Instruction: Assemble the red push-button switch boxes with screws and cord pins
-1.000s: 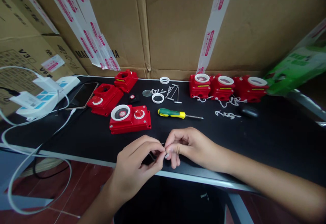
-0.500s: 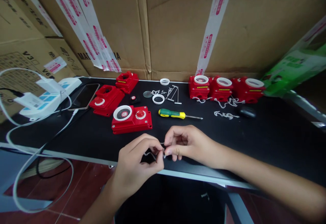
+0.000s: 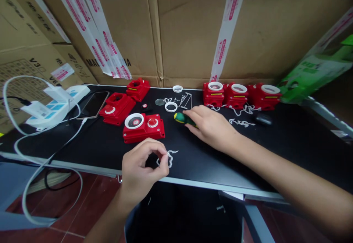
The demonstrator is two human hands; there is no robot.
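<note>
Left hand (image 3: 142, 169) pinched white wire (image 3: 168, 158) near table (image 3: 91, 145) edge; right hand (image 3: 212, 127) closing over screwdriver (image 3: 180, 118), well apart.

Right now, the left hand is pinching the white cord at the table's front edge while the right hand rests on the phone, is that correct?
Not quite: the right hand rests on the green-handled screwdriver, not the phone, which lies untouched far to the left, as the head view shows. The left hand does pinch the white cord at the front edge of the table.
</note>
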